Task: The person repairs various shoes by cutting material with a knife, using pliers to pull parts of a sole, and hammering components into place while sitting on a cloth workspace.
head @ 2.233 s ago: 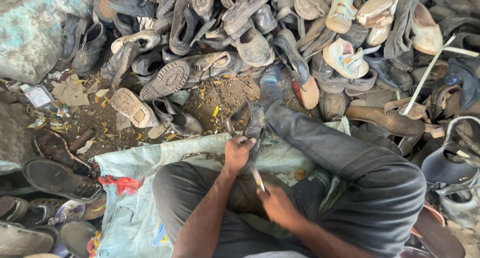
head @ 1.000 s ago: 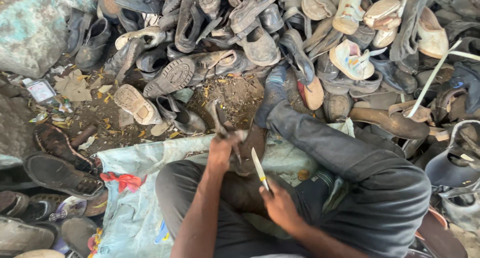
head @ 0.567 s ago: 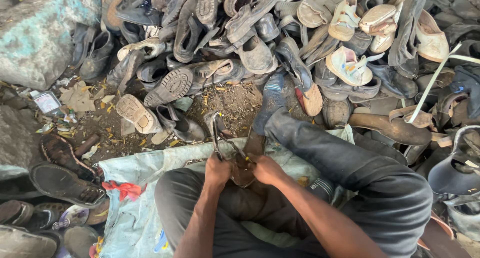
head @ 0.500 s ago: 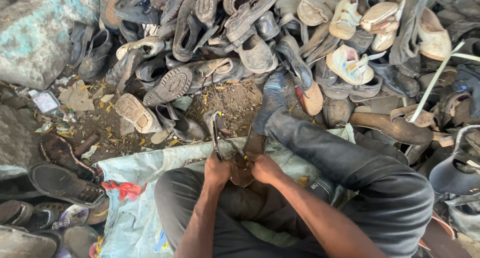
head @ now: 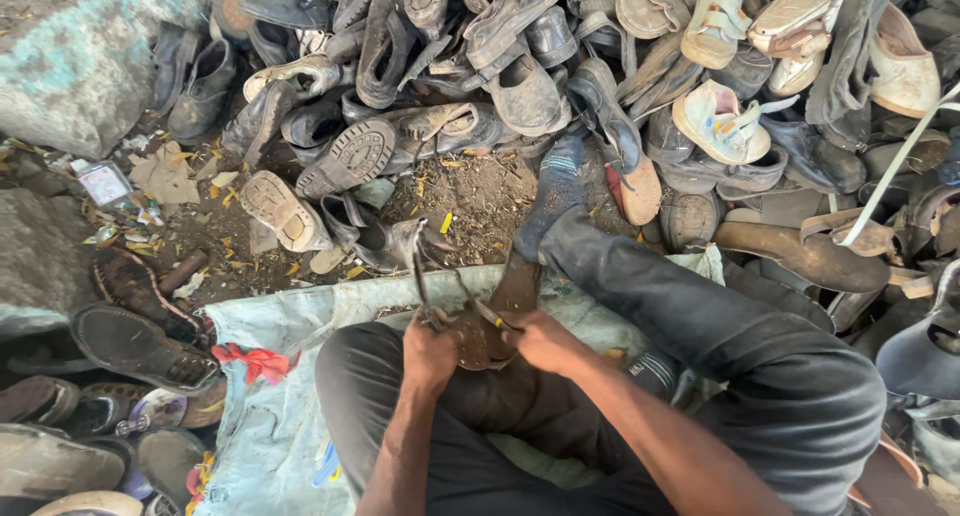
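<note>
1. The brown shoe sole (head: 478,338) sits in the person's lap, low in the middle of the view, with both hands closed on it.
2. Two seconds ago the right hand (head: 537,341) was lower and held a thin blade away from the sole. Now it is pressed against the sole at 3 o'clock.
3. The left hand (head: 430,351) grips the sole at 9 o'clock, beside a bent strap (head: 420,271).
4. The sack (head: 270,376) spreads out at 8 o'clock; bare dirt (head: 480,191) lies at 12 o'clock.
5. The shoe pile (head: 600,66) crowds the top and right.
6. Both arms bend inward, wrists close.
</note>
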Demonstrator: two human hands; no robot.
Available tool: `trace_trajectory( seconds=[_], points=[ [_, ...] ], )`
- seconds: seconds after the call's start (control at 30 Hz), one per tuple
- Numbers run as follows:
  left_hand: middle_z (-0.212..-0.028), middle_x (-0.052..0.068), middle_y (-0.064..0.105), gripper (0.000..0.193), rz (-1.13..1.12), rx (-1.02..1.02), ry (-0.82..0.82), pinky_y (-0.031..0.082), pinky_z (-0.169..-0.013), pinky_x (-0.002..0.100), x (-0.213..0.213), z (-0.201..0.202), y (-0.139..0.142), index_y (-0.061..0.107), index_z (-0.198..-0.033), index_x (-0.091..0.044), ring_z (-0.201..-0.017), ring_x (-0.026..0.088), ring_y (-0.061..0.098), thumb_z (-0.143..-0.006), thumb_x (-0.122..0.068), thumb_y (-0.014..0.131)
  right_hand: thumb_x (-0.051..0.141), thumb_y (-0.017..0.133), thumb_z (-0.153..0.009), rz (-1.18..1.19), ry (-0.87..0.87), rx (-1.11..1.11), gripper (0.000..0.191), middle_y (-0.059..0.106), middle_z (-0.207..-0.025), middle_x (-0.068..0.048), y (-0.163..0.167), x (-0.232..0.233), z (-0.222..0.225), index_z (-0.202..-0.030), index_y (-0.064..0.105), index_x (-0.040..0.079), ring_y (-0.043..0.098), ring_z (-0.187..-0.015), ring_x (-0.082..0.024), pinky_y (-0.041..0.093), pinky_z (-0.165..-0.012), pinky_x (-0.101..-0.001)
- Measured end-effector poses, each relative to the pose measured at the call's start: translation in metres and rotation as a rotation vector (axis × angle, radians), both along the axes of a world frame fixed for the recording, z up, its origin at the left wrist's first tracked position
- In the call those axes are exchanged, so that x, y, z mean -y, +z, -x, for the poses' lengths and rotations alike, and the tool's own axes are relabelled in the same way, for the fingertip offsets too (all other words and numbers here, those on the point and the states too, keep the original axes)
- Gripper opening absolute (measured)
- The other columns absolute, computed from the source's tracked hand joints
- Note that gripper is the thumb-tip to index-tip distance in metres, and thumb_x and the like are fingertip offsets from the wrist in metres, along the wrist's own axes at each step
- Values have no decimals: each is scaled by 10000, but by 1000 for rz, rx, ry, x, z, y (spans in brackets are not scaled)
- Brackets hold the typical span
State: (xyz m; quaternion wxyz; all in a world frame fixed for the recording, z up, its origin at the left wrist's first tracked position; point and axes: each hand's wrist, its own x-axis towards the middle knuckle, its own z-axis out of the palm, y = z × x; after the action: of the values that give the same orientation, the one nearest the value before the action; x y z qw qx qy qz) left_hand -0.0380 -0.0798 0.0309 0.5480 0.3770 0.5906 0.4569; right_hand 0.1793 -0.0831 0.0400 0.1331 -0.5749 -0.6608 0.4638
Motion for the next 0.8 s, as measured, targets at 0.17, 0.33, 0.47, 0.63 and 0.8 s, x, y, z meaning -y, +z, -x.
trace_trajectory(
  seconds=[0.17,0.33,0.47,0.63,0.8],
  points=[
    [-874,48,711,273,68,95,-35,550,-658,294,17,-7,8,664,-997,-48,-744,138,667,-764,95,648,215,600,-956,-78,36,53,426,714,-1039,-261,12,30,-19,-1373,631,138,712,-976,-417,536,-816,-479],
    [-828,40,633,231,-22,96,20,513,-646,299,42,-6,11,566,-944,-38,-737,137,617,-777,82,671,223,667,-927,-131,106,89,501,686,-1200,-274,30,53,-40,-1396,563,77,651,-1105,-467,498,-851,-515],
    [-833,31,633,214,-58,-63,121,509,-640,301,64,0,9,566,-929,-43,-741,121,588,-791,54,697,232,637,-923,10,199,96,414,706,-1095,-250,35,33,-25,-1311,645,87,702,-1024,-395,544,-863,-471],
    [-850,50,637,214,-57,32,171,496,-640,308,81,0,11,534,-938,-32,-748,135,586,-820,45,694,244,589,-985,57,310,289,288,740,-1046,-230,46,10,3,-1107,747,37,722,-1005,-395,554,-865,-485],
    [-923,64,673,250,-97,210,224,546,-718,301,100,-19,20,517,-956,-51,-814,126,630,-795,60,672,232,604,-929,-34,313,310,431,723,-1051,-213,86,44,-24,-1353,604,155,670,-1030,-417,509,-868,-531]
  ],
)
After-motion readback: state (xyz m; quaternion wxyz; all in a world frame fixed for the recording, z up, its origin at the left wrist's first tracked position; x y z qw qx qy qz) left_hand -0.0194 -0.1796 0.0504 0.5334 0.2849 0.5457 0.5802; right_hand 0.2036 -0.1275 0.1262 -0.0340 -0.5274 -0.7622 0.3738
